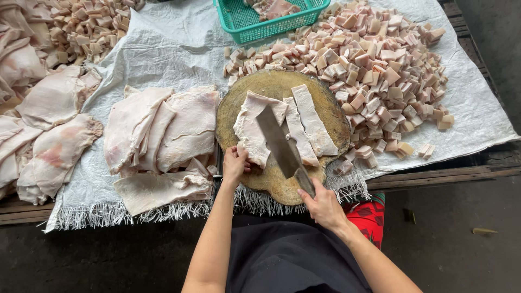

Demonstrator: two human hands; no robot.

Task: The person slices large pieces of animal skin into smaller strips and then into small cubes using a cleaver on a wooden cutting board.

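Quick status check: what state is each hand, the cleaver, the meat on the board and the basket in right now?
Left hand: gripping the near end of the pale meat slab.
Right hand: closed on the steel cleaver, blade laid across the slab.
Long cut strips: flat on the round wooden board.
Green plastic basket: upright, holding meat.

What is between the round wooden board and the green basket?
In the head view, small pale meat cubes lie on the white sheet between the round wooden board and the green basket.

A single head-worn camera looks steeply down, from close above, at the round chopping board (282, 135) on the table (434, 173).
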